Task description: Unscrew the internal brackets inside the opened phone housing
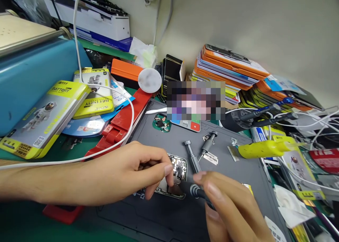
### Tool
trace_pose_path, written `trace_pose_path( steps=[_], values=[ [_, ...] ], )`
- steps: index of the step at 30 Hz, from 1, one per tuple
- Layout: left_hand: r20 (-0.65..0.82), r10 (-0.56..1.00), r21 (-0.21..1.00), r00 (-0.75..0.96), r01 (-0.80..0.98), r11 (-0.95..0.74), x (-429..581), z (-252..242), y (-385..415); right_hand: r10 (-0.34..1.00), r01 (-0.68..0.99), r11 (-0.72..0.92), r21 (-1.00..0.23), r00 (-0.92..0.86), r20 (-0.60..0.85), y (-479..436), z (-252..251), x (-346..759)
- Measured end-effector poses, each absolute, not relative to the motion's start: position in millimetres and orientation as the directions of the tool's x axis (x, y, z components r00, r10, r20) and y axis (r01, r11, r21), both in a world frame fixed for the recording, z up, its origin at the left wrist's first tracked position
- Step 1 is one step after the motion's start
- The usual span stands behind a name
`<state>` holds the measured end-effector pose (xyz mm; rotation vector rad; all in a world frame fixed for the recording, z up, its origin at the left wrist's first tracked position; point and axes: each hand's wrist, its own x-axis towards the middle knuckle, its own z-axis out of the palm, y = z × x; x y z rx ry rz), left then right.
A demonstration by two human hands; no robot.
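Left hand: the left hand (124, 173) is reaching in from the left and lying over the opened phone (173, 176), its grip pressing down on the phone's near edge, fingers curled and close together.
Right hand: the right hand (229, 205) is coming up from the lower right, its grip pinching a dark screwdriver (194, 190) between thumb and fingers.
Phone: it is lying on the grey mat (238, 171), partly under the left fingers, just left of the right hand's grip.
Screwdriver tip: it is pointing at the phone's lower part; I cannot tell whether it is touching.
Nearby on the mat: two spare screwdrivers (192, 157) are lying just beyond the phone, a yellow tool (261, 148) further right.
Left side: yellow battery boxes (50, 116) and a white cable (106, 90) are resting on the surface.
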<state>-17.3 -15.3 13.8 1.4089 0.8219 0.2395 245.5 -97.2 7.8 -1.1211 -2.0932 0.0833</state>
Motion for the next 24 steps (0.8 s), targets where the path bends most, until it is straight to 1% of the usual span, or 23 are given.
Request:
trace_pose_path(
  steps=[7, 14, 18, 20, 24],
  values=[
    [-0.374, 0.607, 0.926, 0.701, 0.321, 0.199, -16, 12, -16, 0.708, 0.693, 0.643, -0.327, -0.375, 0.598, -97, 5, 244],
    [-0.372, 0.611, 0.926, 0.698, 0.324, 0.193, -18, 11, -17, 0.699, 0.653, 0.674, -0.345, -0.414, 0.583, -97, 2, 244],
    [-0.368, 0.608, 0.927, 0.703, 0.328, 0.181, -18, 9, -17, 0.717, 0.649, 0.654, -0.389, -0.366, 0.594, -99, -1, 244],
    [-0.364, 0.607, 0.929, 0.706, 0.326, 0.178, -17, 10, -17, 0.714, 0.646, 0.655, -0.391, -0.36, 0.601, -98, -2, 245],
    [-0.388, 0.599, 0.918, 0.701, 0.35, 0.186, -15, 21, -15, 0.661, 0.59, 0.726, -0.354, -0.456, 0.595, -92, -2, 246]
  ],
)
